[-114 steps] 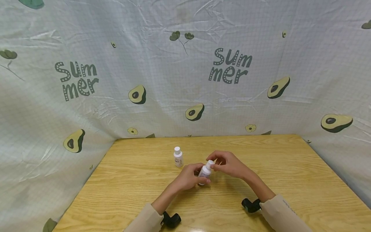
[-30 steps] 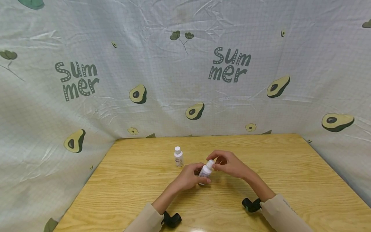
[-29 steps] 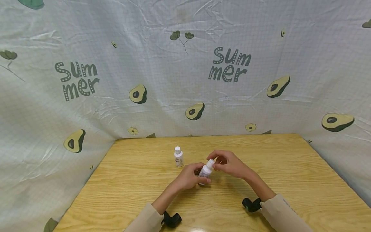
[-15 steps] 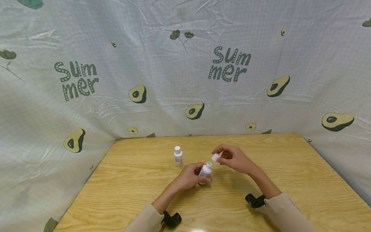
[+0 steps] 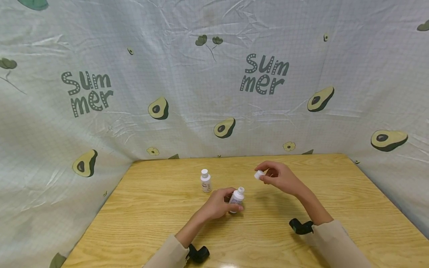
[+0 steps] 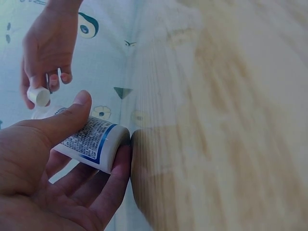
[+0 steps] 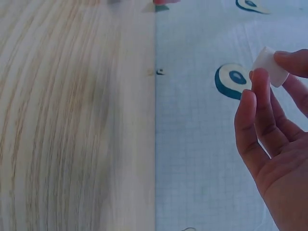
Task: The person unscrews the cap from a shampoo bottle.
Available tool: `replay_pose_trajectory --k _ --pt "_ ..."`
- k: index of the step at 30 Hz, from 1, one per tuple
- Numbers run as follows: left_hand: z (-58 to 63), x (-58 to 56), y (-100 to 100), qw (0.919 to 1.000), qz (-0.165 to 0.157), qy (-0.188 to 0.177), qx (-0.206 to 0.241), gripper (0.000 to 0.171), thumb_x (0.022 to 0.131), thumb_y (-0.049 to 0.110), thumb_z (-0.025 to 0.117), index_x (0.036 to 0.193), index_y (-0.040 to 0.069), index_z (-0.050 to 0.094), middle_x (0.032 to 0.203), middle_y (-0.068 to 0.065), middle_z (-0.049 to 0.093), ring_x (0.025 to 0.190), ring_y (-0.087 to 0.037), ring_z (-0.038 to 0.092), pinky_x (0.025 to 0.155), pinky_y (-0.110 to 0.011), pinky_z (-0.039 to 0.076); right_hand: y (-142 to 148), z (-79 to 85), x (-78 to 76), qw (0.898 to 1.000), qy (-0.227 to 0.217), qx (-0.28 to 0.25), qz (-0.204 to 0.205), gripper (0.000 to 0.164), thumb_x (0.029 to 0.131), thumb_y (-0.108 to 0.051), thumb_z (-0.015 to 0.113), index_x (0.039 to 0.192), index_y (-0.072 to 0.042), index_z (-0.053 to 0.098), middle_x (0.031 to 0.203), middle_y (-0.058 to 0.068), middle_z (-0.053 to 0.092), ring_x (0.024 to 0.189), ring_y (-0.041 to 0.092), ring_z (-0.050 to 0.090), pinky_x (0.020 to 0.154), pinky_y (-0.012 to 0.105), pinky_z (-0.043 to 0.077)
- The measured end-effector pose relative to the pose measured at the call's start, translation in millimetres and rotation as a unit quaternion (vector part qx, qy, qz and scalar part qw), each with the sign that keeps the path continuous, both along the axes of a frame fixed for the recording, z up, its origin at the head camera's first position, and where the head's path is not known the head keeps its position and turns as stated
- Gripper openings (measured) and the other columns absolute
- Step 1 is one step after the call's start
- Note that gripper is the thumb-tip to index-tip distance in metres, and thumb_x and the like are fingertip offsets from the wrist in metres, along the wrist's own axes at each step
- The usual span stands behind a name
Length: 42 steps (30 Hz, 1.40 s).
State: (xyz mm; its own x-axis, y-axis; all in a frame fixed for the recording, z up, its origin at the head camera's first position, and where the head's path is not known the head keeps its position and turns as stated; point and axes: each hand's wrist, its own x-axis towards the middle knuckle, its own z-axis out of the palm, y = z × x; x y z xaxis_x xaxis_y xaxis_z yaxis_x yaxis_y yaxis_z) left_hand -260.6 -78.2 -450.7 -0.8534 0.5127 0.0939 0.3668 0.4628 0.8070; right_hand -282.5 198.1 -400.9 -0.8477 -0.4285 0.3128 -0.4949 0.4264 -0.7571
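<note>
Sensibly, the light-looking bottle (image 5: 237, 199) is gripped round its body by the left hand (image 5: 218, 204), the cap (image 5: 259, 175) pinched by the right hand (image 5: 282, 179).

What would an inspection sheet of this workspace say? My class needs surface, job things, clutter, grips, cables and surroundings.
Surface: light-brown wood-grain table.
Job things: small white plastic bottle with a printed label, tilted, uncapped; white plastic screw cap, off the bottle; second small white bottle, upright, cap on, farther back.
Clutter: nothing seen.
Grips: bare left grip holds the uncapped bottle round its body; bare right grip pinches the cap above the table; black wrist fittings show by both sleeves.
Cables: nothing seen.
Surroundings: pale fabric curtain printed with avocados, flowers and "summer" lettering, behind the table and along both sides.
</note>
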Motion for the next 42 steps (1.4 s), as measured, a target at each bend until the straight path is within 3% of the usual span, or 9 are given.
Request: replay_pose_trajectory --k 7,18,25,31,38,42 --pt "-1.4 0.9 -0.3 1.0 0.001 0.003 0.0 0.033 0.087 0.022 0.085 0.115 0.011 0.072 0.104 -0.004 0.075 0.093 -0.011 0.067 0.078 -0.028 0.053 9.3 -2.3 -3.8 1.0 -0.007 0.0 -0.006 0.025 0.1 -0.012 0.067 0.124 -0.004 0.069 0.112 0.018 0.07 0.076 0.009 0.066 0.07 0.034 0.058" --pt "1.6 -3.0 9.0 1.0 0.003 -0.006 -0.002 0.031 0.087 0.022 0.085 0.114 0.012 0.072 0.106 -0.004 0.074 0.096 -0.014 0.067 0.077 -0.029 0.053 17.7 -11.2 -8.9 1.0 -0.01 0.009 -0.014 0.025 0.1 -0.014 0.068 0.123 -0.003 0.069 0.109 0.018 0.071 0.079 0.024 0.069 0.07 0.037 0.059" --pt "5.1 -18.0 19.9 0.9996 0.026 -0.001 0.007 0.036 0.089 0.02 0.083 0.121 0.009 0.07 0.111 -0.006 0.074 0.1 -0.017 0.068 0.086 -0.035 0.055 22.2 -15.4 -11.9 1.0 -0.013 0.014 -0.021 0.025 0.1 -0.015 0.068 0.122 -0.003 0.07 0.111 0.018 0.071 0.08 0.029 0.069 0.069 0.036 0.059" --pt "11.1 -31.7 27.7 0.9975 0.066 -0.012 0.022 0.041 0.09 0.019 0.082 0.128 0.008 0.068 0.119 -0.008 0.073 0.108 -0.022 0.067 0.097 -0.045 0.054 24.1 -16.5 -14.3 0.999 -0.018 0.018 -0.023 0.027 0.1 -0.015 0.068 0.123 -0.003 0.069 0.113 0.019 0.07 0.078 0.015 0.068 0.07 0.038 0.06" --pt "11.4 -52.7 35.6 0.994 0.088 -0.016 0.064 0.041 0.093 0.013 0.078 0.131 0.005 0.066 0.125 -0.014 0.071 0.117 -0.031 0.068 0.099 -0.047 0.055 24.3 -18.8 -14.8 0.999 -0.038 0.016 -0.022 0.029 0.099 -0.017 0.069 0.124 -0.001 0.069 0.112 0.019 0.069 0.081 0.034 0.068 0.071 0.041 0.06" --pt "9.6 -63.2 39.2 0.9898 0.111 -0.029 0.085 0.042 0.094 0.013 0.077 0.134 0.004 0.064 0.13 -0.016 0.069 0.123 -0.034 0.065 0.101 -0.046 0.054 24.4 -19.8 -15.5 0.999 -0.042 0.017 -0.024 0.031 0.099 -0.016 0.069 0.125 -0.001 0.068 0.112 0.019 0.069 0.08 0.029 0.068 0.071 0.039 0.06"
